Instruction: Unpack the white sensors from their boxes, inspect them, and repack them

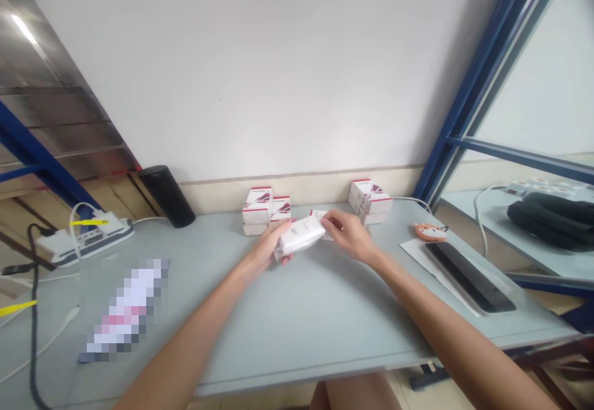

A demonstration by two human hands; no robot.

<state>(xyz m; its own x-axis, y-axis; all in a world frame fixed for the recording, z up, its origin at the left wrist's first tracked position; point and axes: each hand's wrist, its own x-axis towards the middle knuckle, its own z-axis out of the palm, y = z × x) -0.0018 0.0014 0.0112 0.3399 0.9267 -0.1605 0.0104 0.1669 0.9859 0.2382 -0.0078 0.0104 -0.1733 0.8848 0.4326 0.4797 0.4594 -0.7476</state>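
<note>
Beyond the grey table [288, 320] rises a pale wall [288, 76]; I see the person's left hand [266, 250] wrapped around a white pack [302, 233], out in front of the stacked boxes [257, 203]. The right hand [349, 233] is at the pack's right end, its fingertips bunched; from here I can't tell whether they pinch it. Off to the left, a black cylinder [167, 196] stands near a power strip [88, 240].

Probably, with the edges blurred, a workshop of some kind, judging by the blue metal frame [477, 76], plain grey table [297, 311], power strip [102, 234], stacked boxes [258, 203] and second table [515, 256] alongside.
</note>
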